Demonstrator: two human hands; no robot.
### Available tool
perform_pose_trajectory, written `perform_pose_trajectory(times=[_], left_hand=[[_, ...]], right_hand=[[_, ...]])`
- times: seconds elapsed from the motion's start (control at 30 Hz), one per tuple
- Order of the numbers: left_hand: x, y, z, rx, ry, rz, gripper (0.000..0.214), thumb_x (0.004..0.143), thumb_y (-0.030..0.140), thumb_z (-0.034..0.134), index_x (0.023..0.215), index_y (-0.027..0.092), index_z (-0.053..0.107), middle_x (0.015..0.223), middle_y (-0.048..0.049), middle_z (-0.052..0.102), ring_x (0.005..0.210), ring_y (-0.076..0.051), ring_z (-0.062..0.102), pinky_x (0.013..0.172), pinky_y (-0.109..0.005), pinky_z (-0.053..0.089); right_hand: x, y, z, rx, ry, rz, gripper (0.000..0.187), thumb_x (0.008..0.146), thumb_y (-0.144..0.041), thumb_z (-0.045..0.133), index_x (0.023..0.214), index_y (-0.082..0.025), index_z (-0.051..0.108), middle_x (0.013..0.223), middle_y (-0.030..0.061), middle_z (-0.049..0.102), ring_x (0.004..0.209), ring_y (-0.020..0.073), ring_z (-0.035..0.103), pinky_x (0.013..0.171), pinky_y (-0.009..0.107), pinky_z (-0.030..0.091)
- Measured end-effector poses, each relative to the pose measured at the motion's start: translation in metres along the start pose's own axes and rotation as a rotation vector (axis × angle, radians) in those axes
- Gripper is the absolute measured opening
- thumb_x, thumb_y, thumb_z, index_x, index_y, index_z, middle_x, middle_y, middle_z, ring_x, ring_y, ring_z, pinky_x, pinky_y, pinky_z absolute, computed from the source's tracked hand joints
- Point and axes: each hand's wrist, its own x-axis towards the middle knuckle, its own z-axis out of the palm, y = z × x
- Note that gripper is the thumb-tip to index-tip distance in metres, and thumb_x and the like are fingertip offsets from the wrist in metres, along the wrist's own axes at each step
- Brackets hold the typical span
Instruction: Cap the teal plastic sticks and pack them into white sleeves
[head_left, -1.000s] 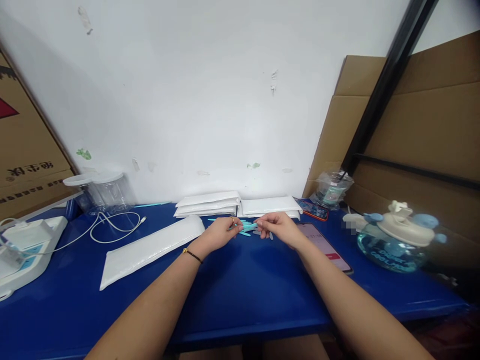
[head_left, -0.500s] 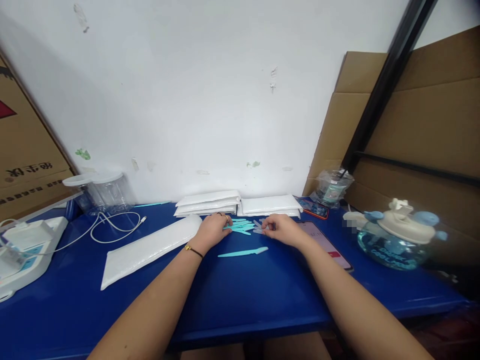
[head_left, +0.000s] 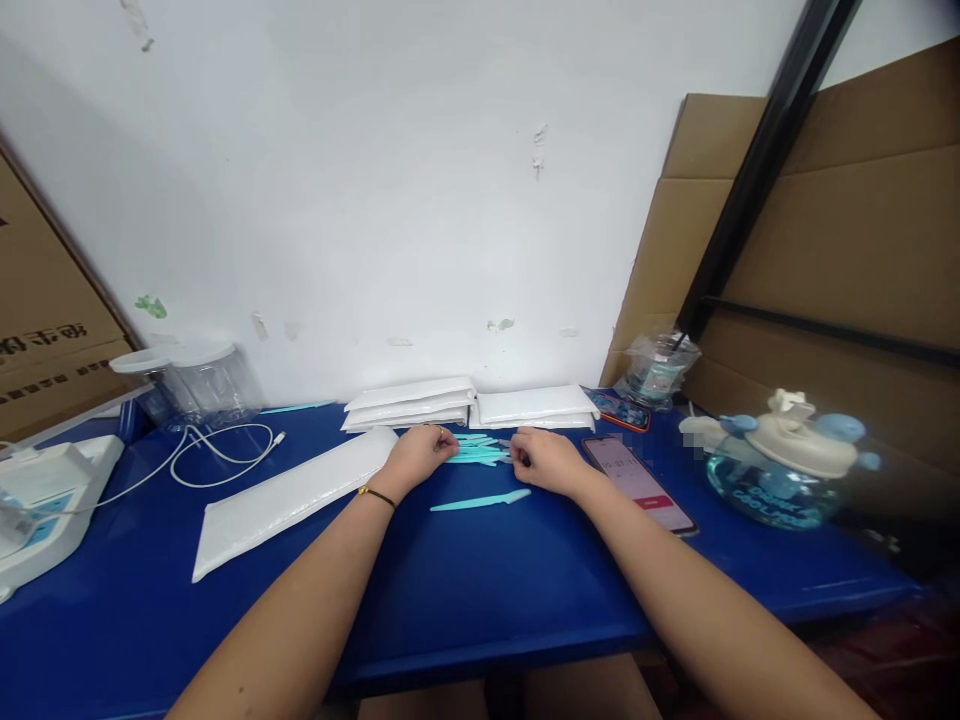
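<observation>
A bundle of turquoise eyebrow razors with clear caps lies between my two hands on the blue table. My left hand is closed around the handle ends at the bundle's left side. At the opposite side, my right hand has its fingers curled against the clear capped ends. One single eyebrow razor rests apart, nearer to me. A long white padded mailer lies slantwise beside my left hand, its far end close to the wrist.
Behind the hands, white padded mailers are stacked against the wall, with another pile alongside. To the right are a phone, a second phone and a water bottle. Clear jars, a white cable and a power strip occupy the left.
My right hand has moved in toward the bundle, its fingers more curled at the capped ends. The razors sit closer together. The whole view has shifted slightly.
</observation>
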Motion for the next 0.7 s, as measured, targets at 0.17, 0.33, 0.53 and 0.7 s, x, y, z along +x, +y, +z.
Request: perform_pose_trajectory(times=[0.17,0.33,0.53,0.7], left_hand=[[0.0,0.002,-0.004,-0.029,0.09,0.036,0.028,0.08,0.039,0.043,0.083,0.021,0.065,0.085,-0.0027,0.067,0.079,-0.019,0.058,0.068,-0.026,0.04],[0.0,0.005,-0.004,-0.1,0.093,0.042,0.029,0.08,0.041,0.043,0.084,0.021,0.064,0.085,-0.0016,0.067,0.078,-0.018,0.058,0.07,-0.027,0.04],[0.0,0.006,-0.004,-0.14,0.088,0.034,0.03,0.08,0.042,0.044,0.084,0.02,0.064,0.085,-0.0012,0.067,0.079,-0.018,0.058,0.072,-0.026,0.041],[0.0,0.007,-0.001,-0.168,0.081,0.057,0.03,0.079,0.042,0.044,0.084,0.021,0.065,0.084,0.0001,0.067,0.079,-0.017,0.058,0.071,-0.026,0.041]], right_hand=[[0.001,0.02,-0.005,0.408,0.086,0.07,0.01,0.073,-0.022,0.051,0.077,-0.018,0.059,0.065,0.0,0.059,0.057,0.0112,0.051,0.055,0.021,0.037],[0.003,0.028,-0.005,0.535,0.119,0.123,0.02,0.076,-0.033,0.052,0.082,-0.018,0.064,0.064,0.0007,0.06,0.055,0.0117,0.05,0.052,0.022,0.037],[0.003,0.025,0.0,0.552,0.075,0.103,0.022,0.077,-0.034,0.052,0.082,-0.017,0.065,0.061,0.0002,0.057,0.053,0.0106,0.05,0.05,0.02,0.036],[0.003,0.021,-0.001,0.619,0.031,0.11,0.022,0.076,-0.035,0.054,0.082,-0.016,0.065,0.061,0.0,0.058,0.051,0.0097,0.051,0.049,0.02,0.038]])
